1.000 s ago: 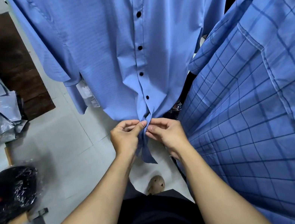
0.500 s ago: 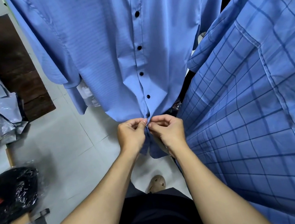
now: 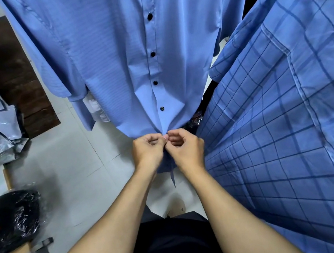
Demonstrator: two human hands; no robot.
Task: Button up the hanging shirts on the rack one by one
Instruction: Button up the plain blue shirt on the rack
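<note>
Hanging straight ahead in the head view was the plain blue shirt (image 3: pixel 108 54), its front placket joined by four black buttons (image 3: pixel 151 54) running down from below the collar; the neck itself looked open. By my reckoning this shirt was nearly done, with only the bottom of the placket left. Beside it on the right hung a checked blue shirt (image 3: pixel 284 128), turned so that I could not tell whether its front was fastened, so how much of the rack remained was beyond judging.

Both hands met at the hem, just below the lowest fastened button. The left hand (image 3: pixel 149 151) had its fingers curled and its thumb pressed against the cloth, pinching one edge of the placket. The right hand (image 3: pixel 184 147) was curled likewise, pinching the other edge, the two sets of fingertips touching. Whatever button they worked on was hidden between them. A short tail of the hem hung below the wrists, over the pale tiled floor (image 3: pixel 68 166).
</note>
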